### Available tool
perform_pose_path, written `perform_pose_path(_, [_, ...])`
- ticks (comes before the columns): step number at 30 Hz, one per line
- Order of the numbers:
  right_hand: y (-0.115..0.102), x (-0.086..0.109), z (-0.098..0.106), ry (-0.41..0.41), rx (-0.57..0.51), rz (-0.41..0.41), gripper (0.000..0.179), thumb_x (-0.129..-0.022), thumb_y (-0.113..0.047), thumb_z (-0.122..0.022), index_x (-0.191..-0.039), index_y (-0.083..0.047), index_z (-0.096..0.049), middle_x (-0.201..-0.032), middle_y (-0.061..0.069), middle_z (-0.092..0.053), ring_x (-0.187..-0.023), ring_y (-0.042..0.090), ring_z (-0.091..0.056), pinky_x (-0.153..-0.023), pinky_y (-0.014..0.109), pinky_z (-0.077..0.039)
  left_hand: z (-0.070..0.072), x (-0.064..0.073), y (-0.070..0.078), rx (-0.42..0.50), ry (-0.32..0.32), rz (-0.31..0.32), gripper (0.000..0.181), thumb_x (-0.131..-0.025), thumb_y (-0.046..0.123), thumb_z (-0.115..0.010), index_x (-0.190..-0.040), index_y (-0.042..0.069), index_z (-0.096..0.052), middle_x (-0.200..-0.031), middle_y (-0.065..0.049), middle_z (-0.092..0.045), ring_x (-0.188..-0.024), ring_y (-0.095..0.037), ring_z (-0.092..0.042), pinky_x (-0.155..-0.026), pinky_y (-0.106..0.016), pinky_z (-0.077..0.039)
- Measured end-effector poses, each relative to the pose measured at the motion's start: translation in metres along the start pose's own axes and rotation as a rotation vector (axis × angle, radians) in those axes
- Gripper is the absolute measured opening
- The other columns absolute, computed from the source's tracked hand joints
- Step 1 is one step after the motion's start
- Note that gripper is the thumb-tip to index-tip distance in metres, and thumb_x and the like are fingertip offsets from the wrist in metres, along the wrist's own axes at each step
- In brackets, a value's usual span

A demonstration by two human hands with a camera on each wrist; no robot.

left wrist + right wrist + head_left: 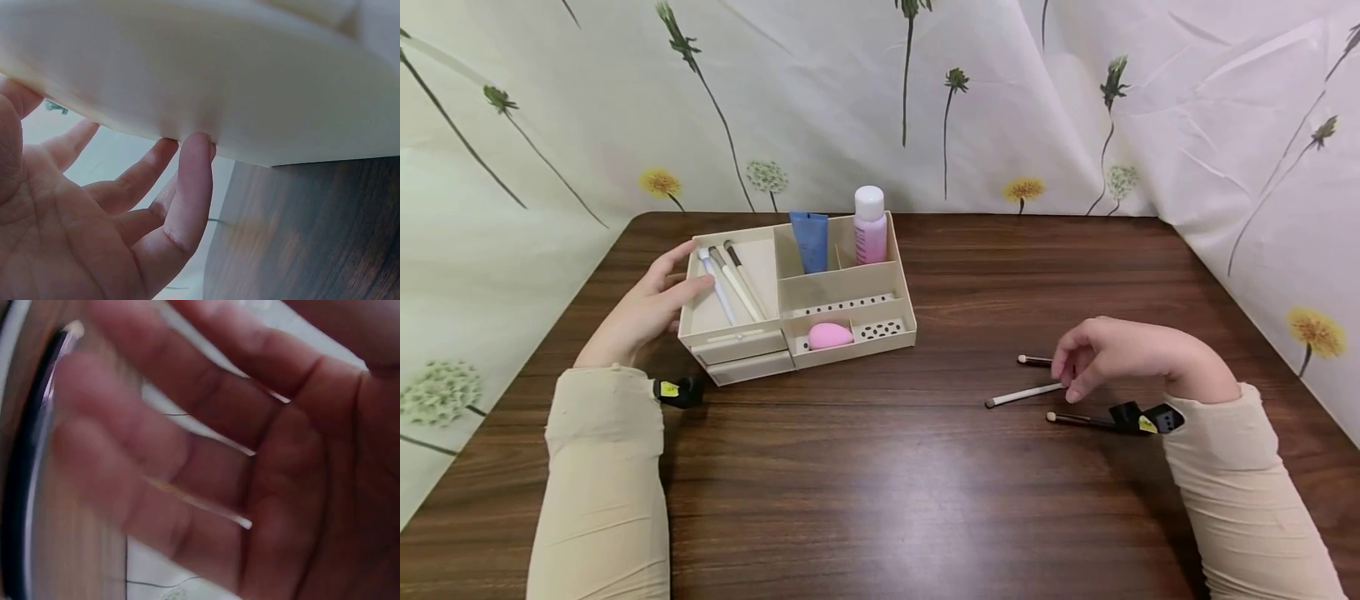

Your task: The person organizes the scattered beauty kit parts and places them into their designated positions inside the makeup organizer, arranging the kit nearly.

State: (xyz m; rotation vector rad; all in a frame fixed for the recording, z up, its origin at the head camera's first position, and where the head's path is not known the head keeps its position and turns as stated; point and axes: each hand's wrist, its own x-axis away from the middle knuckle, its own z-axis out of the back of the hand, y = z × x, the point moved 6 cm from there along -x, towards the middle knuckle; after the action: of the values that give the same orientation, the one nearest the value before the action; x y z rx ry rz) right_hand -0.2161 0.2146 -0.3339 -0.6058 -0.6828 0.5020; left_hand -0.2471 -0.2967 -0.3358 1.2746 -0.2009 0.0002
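My left hand [643, 304] holds the left wall of a cream makeup organizer [838, 360], thumb over the rim. In the left wrist view, spread fingertips touch the organizer's outer side [262, 94]. Inside the left tray lie three slim brushes [741, 283]. My right hand [1105, 358] hovers low over the table at right, fingers loosely bent, with nothing seen in it. Beneath and beside it lie a white-handled makeup brush [1024, 395], a dark makeup brush [1034, 361] partly hidden by the hand, and a nearer dark makeup brush [1078, 420]. The right wrist view shows one dark brush [31, 456] beyond the fingertips.
A blue tube [810, 243] and a pink bottle with a white cap [870, 237] stand in the organizer's back compartments. A pink makeup sponge [830, 336] sits in a front compartment. Behind the dark wooden table [865, 500] hangs a flower-patterned cloth [850, 100].
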Motion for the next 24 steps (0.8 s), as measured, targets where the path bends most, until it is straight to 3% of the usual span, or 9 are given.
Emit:
perform_pose_path(5, [0.011,-0.008,-0.009,-0.050,0.058,-0.093,0.022,-0.071,-0.005,-0.084,-0.088,-0.003,-0.069,-0.075,-0.001,-0.067,-0.067,0.010,-0.060,-0.063,0.025,-0.051,0.000,0.002,0.001,0.004,0.001,-0.002,0.077,-0.102,0.029,-0.055,-0.160,0.031,-0.006,-0.120,-0.005,-0.039,-0.082,-0.003,-0.064,-0.064,-0.025,-0.057])
perform_pose_path(16, [0.012,-0.012,-0.024,-0.088,0.145,-0.187,0.024,-0.063,0.004,-0.082,-0.076,-0.007,-0.066,-0.057,-0.005,-0.055,-0.054,0.009,-0.049,-0.054,0.026,-0.045,-0.001,0.000,0.001,-0.085,0.007,0.005,0.076,-0.104,0.034,-0.050,-0.161,0.029,0.001,-0.127,-0.005,-0.037,-0.085,0.001,-0.062,-0.067,-0.023,-0.056])
perform_pose_path(24, [0.016,-0.015,-0.028,-0.062,0.203,-0.291,0.025,-0.064,0.004,-0.082,-0.073,-0.010,-0.063,-0.064,-0.003,-0.055,-0.049,0.012,-0.049,-0.045,0.025,-0.042,0.000,0.001,0.001,-0.062,0.004,-0.006,0.077,-0.104,0.030,-0.051,-0.161,0.027,0.001,-0.124,-0.005,-0.038,-0.081,-0.001,-0.063,-0.065,-0.024,-0.056])
